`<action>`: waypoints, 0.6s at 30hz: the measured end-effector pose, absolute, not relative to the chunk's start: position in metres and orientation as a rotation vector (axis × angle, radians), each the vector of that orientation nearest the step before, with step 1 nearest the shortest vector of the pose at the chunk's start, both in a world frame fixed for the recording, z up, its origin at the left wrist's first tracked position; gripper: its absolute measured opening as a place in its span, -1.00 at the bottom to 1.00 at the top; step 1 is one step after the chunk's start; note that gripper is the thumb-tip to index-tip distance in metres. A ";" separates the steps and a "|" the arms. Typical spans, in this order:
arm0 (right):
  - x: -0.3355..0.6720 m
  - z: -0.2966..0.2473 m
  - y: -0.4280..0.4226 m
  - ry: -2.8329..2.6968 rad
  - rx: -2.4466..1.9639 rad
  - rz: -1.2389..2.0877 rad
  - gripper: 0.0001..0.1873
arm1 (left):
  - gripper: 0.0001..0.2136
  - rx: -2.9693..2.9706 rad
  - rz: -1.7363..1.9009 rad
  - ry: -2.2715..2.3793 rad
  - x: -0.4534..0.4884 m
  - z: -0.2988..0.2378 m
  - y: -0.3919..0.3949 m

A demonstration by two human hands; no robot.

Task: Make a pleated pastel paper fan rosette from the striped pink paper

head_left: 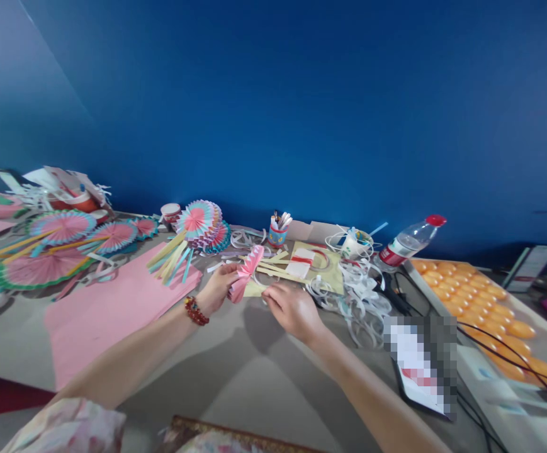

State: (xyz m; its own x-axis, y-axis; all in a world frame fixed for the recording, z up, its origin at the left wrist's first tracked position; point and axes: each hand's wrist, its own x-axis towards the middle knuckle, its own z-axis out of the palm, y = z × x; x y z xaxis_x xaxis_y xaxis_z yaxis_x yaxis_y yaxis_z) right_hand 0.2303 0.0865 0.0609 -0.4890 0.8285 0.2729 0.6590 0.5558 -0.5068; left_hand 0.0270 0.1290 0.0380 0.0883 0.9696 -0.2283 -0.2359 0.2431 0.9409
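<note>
Head view: the left hand [217, 290] pinches a folded pink pleated-paper fan [248, 269] over the matte grey tabletop [254, 377], best gripped lightly to spare its creases, while the right hand [296, 311] curls nearby (pinching what, I cannot tell).

Lighting: moderate indoor light, seemingly from above. Wall [264, 113]: deep blue, paler at upper left, darker toward upper right. Shadows: broad, soft-edged, overlapping, on the grey surface [197, 384] beneath the left hand [220, 286] and right hand [296, 309]. Glare: small bright highlights on the rounded orange shapes [459, 286] and the clear bottle [408, 241]. Distortion: wide-angle, stretched toward the edges; forearms elongated. Blur: fine detail soft throughout; pale items [513, 396] at lower right hazy. Mosaic: coarse square pixels over a flat device [419, 371].
</note>
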 end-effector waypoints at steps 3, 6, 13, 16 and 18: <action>0.223 0.073 0.076 -2.620 -1.325 0.127 -0.78 | -0.81 1.108 1.050 1.197 0.026 0.035 0.130; 0.217 0.082 0.069 -2.806 -1.269 -0.064 -0.83 | -0.82 1.322 0.994 1.305 0.023 0.029 0.134; 0.207 0.092 0.074 -2.931 -1.013 -0.312 -0.81 | -0.90 1.825 0.791 1.447 0.018 0.024 0.147; 0.202 0.103 0.078 -2.945 -0.977 -0.316 -0.77 | -0.92 2.011 0.703 1.428 0.019 0.027 0.145; 0.202 0.112 0.085 -2.927 -0.993 -0.284 -0.76 | -0.93 2.133 0.650 1.395 0.021 0.031 0.141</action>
